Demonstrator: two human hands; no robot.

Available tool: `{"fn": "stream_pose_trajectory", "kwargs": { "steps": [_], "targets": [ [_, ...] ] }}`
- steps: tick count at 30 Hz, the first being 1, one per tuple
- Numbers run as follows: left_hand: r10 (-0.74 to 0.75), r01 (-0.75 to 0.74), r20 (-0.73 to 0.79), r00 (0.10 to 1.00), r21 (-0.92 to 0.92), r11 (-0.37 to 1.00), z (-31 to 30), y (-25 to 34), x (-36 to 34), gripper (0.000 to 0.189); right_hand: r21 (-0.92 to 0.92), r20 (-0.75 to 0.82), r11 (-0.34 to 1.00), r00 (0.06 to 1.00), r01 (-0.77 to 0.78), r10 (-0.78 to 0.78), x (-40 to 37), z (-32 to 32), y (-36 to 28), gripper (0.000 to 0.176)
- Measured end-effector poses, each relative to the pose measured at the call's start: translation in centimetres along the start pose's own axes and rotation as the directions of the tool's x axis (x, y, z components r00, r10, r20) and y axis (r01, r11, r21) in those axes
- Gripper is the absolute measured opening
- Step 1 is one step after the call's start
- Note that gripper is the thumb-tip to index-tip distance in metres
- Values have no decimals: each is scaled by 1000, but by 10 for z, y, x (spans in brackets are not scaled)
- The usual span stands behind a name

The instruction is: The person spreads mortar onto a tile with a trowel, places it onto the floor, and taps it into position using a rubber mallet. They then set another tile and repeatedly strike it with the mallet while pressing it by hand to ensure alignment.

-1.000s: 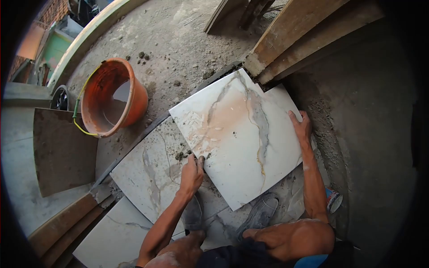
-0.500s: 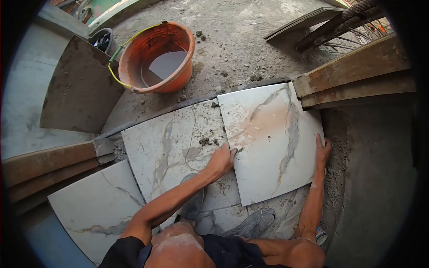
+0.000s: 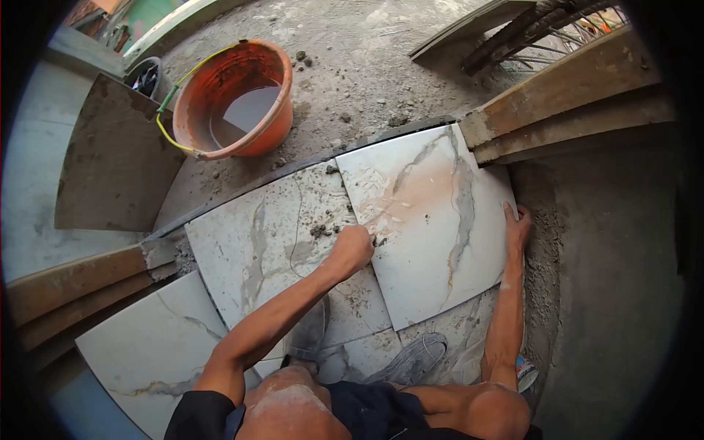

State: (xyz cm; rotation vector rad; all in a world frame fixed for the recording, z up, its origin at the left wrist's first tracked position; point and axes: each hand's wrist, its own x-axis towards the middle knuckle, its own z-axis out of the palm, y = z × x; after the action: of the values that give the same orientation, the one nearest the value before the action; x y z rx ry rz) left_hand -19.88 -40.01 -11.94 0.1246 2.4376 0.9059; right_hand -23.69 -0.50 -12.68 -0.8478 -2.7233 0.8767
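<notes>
A white marble-look tile [image 3: 418, 257] with grey and gold veins and a reddish dusty smear lies before me, its notched corner against the wooden frame. My right hand [image 3: 518, 227] grips its right edge, thumb on top and other fingers around the side. At the left edge, my left hand [image 3: 352, 249] is closed, knuckles up, against the tile; its fingertips are mostly hidden. Beside it on the left lies a matching tile [image 3: 275, 235], scattered with dark mortar crumbs [image 3: 320, 231].
An orange bucket [image 3: 282, 121] of murky water stands on the rough floor ahead. Wooden frame pieces [image 3: 572, 95] jut in from the right, others [image 3: 88, 275] from the left. Another tile [image 3: 154, 337] lies lower left. My shoes [image 3: 414, 359] rest on dirty tiles. A can [image 3: 526, 372] stands near my right knee.
The view has shifted slightly, so the bucket and tiles sit further left. My left fingers look more curled at the tile's edge. My right hand keeps its hold on the right edge.
</notes>
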Motion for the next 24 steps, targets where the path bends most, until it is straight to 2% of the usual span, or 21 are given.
{"fn": "stream_pose_trajectory", "kwargs": {
  "steps": [1, 5, 7, 8, 9, 11, 12, 14, 17, 18, 21, 22, 24],
  "targets": [
    [-46, 47, 60, 997, -21, 999, -5, 3, 0, 42, 9, -30, 1000, 1000, -10, 10, -1, 0, -2, 52],
    [-37, 34, 134, 990, 23, 999, 3, -8, 11, 47, -89, -121, 993, 989, 76, -87, -4, 4, -1, 49],
    [-84, 62, 263, 961, 92, 994, -10, 0, 12, 47, -68, -128, 997, 991, 35, -43, -6, 5, -5, 48],
    [-114, 100, 321, 940, 60, 993, -16, 7, 13, 48, -46, -104, 999, 994, 20, -24, -5, 5, -6, 47],
    [-110, 92, 327, 938, 71, 993, -20, 13, 15, 48, -41, -111, 999, 994, 6, -11, -4, 5, -8, 47],
    [-226, 227, 380, 897, 44, 973, -26, 17, 17, 48, -55, -104, 998, 994, -39, 33, -6, 8, -14, 47],
    [-230, 229, 381, 895, 50, 972, -24, 19, 19, 48, -52, -102, 998, 994, -44, 39, -5, 8, -8, 47],
    [-222, 213, 409, 885, 67, 975, -26, 15, 18, 24, -79, -131, 997, 991, 12, -23, -7, 8, -7, 46],
    [-226, 223, 422, 878, 57, 973, -28, 13, 18, 20, -60, -125, 998, 992, 22, -29, -4, 12, -2, 51],
    [-220, 234, 444, 868, 24, 972, -24, 7, 19, 22, -56, -102, 998, 995, -13, 8, -2, 13, 0, 53],
    [-158, 157, 424, 892, 38, 987, -25, 12, 20, 25, -65, -88, 997, 995, 38, -44, 8, 17, 12, 54],
    [-169, 173, 432, 886, 31, 985, -29, 13, 19, 25, -74, -105, 996, 993, 48, -56, 8, 17, 13, 52],
    [-225, 273, 476, 850, -34, 961, -29, 15, 19, 50, -96, -105, 994, 992, 58, -68, 11, 15, 18, 51]
  ]
}}
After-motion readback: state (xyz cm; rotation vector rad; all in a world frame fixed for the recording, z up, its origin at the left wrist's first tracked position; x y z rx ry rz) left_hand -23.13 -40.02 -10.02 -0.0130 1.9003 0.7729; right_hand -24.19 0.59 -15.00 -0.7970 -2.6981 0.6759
